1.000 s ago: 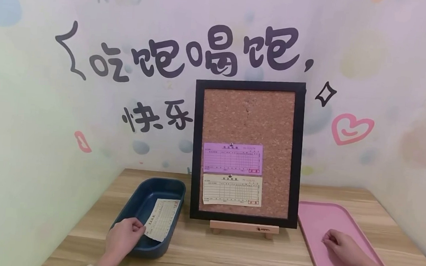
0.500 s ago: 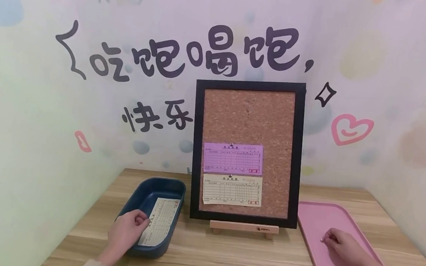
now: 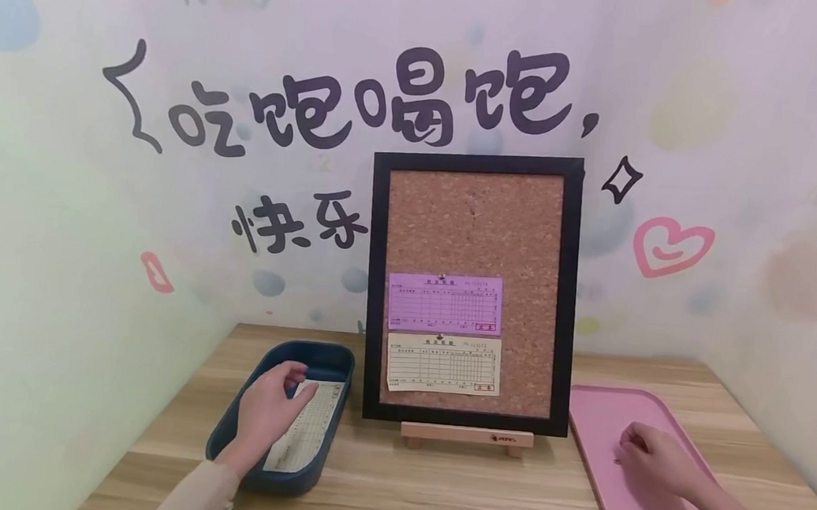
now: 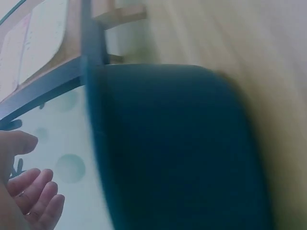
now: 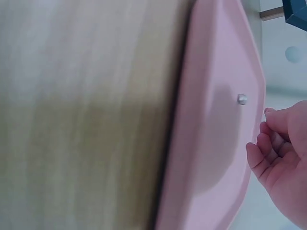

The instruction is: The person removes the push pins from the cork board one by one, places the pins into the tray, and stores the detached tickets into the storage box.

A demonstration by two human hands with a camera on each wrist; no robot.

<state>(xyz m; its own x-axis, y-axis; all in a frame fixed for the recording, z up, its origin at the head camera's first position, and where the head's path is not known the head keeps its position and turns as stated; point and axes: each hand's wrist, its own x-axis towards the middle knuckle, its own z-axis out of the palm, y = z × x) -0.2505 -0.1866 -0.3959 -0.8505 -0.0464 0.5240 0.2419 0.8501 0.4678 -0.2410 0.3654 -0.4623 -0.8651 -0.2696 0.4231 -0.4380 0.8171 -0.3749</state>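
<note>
My left hand [image 3: 271, 411] hovers over the dark blue basin [image 3: 344, 361], thumb and fingers apart and nothing between them. A cream receipt slip [image 3: 307, 426] lies in the basin, partly covered by this hand. In the left wrist view the basin's inside [image 4: 177, 143] is dark and blurred. My right hand [image 3: 657, 462] is above the pink tray [image 3: 597, 410], fingers loosely curled. In the right wrist view a small silver pin-like piece [image 5: 242, 99] shows on the tray, apart from the fingertips of my right hand [image 5: 283, 158].
A black-framed cork board [image 3: 482, 221] stands on a wooden easel [image 3: 467, 435] in the middle. Pinned to it are a purple slip [image 3: 444, 305] and, below, a cream slip [image 3: 443, 368]. All stand on a wooden table [image 3: 470, 496] before a decorated wall.
The cream slip in the basin has settled flat, and my left hand has let go of it and risen. My right hand has lifted slightly, off the silver piece at its fingertips.
</note>
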